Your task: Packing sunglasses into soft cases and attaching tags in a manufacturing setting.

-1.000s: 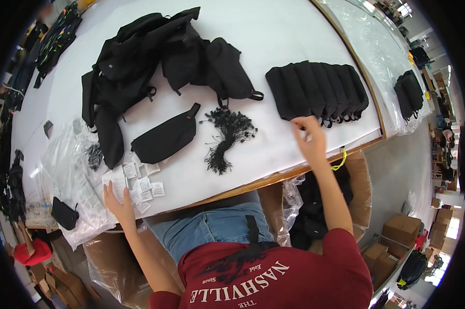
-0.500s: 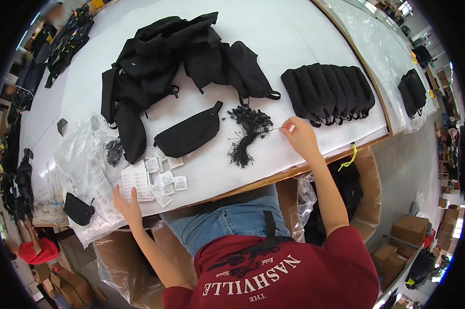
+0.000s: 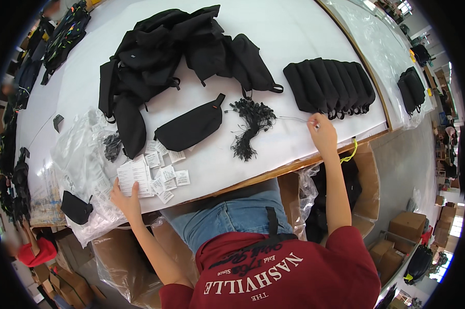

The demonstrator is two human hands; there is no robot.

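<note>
My right hand (image 3: 323,136) pinches the end of a thin string (image 3: 292,119), stretched from a tangled bundle of black strings (image 3: 252,126) on the table. Its fingers are closed, close to the front of the row of black pouches (image 3: 325,86). On the other side my left hand (image 3: 126,201) is open, thumb and fingers apart, at the lower edge of a stack of white printed labels (image 3: 134,177). Smaller white labels (image 3: 165,174) are scattered beside that stack. Between the hands lies a flat black waist bag (image 3: 190,129) with a loop at its upper right end.
A heap of black bags (image 3: 155,49) covers the far part of the white table (image 3: 278,31). Crumpled clear plastic (image 3: 80,149) and a small black pouch (image 3: 77,207) lie at the left. An open cardboard box (image 3: 369,180) stands below the front edge.
My right hand has moved right, away from the string bundle, and a longer stretch of string now shows. My left hand stays beside the labels, almost unmoved.
</note>
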